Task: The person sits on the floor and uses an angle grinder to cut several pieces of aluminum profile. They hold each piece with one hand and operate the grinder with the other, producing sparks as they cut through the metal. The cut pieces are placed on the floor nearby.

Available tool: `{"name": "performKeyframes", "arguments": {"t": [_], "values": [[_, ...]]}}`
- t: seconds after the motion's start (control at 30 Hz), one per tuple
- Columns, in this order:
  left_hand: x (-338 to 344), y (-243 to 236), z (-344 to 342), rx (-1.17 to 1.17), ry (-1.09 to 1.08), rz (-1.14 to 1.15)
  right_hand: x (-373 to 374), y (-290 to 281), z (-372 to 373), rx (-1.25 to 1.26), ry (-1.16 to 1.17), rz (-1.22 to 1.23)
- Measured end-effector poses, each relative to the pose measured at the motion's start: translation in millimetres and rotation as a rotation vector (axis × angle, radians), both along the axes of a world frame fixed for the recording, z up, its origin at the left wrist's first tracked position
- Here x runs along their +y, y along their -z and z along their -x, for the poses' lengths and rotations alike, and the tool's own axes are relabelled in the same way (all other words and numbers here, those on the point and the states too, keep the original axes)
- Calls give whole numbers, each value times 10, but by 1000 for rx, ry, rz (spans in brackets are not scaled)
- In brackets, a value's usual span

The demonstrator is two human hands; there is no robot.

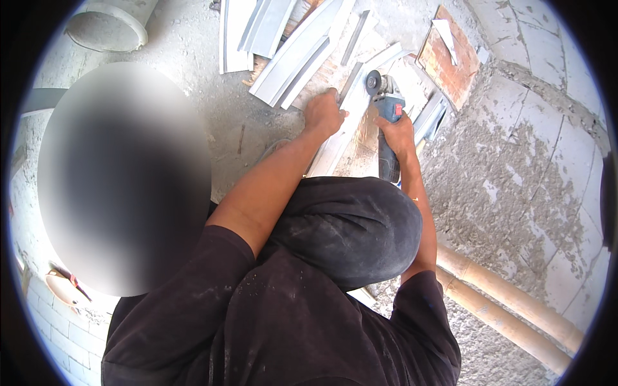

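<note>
My right hand [398, 133] is wrapped round the body of a blue and dark angle grinder [387, 106] with a red switch. Its round cutting disc [373, 82] is at the far end, over or against a long pale metal channel [356, 96]; whether they touch, I cannot tell. Faint orange streaks like sparks show below the disc. My left hand [325, 112], fingers curled, grips the channel's left edge. The channel runs back toward my bent knee [360, 225], which hides its near end.
Several grey metal profiles [296, 67] lie on boards beyond my left hand. A reddish-brown board [454, 55] lies at the far right, beside a rough block wall [515, 148]. Bamboo poles [496, 280] are at lower right, a pale pipe [106, 29] at far left. A large blur covers the left.
</note>
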State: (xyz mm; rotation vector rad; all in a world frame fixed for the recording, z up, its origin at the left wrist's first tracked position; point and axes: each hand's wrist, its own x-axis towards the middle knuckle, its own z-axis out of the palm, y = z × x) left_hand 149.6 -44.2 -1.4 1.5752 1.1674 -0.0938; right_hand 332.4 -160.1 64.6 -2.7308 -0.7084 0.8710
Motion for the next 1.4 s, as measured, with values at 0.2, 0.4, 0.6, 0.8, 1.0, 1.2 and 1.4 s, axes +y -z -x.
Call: {"name": "performKeyframes", "arguments": {"t": [0.2,0.4,0.6,0.8,1.0,1.2,1.4], "values": [[-14,77,14,-19,10,-16,29,6,-7,27,3,-1],[-8,22,22,-22,6,0,76,-40,-29,45,-19,65],[-8,19,25,-16,13,-1,35,50,-50,3,-2,8],[65,-78,31,-2,41,62,151,-47,-53,80,8,-11],[75,-82,30,-4,39,74,181,-6,-91,31,-4,24],[89,-80,18,7,31,95,150,17,-60,33,-13,24],[20,40,15,-18,-13,4,252,-70,-49,54,-19,4]]}}
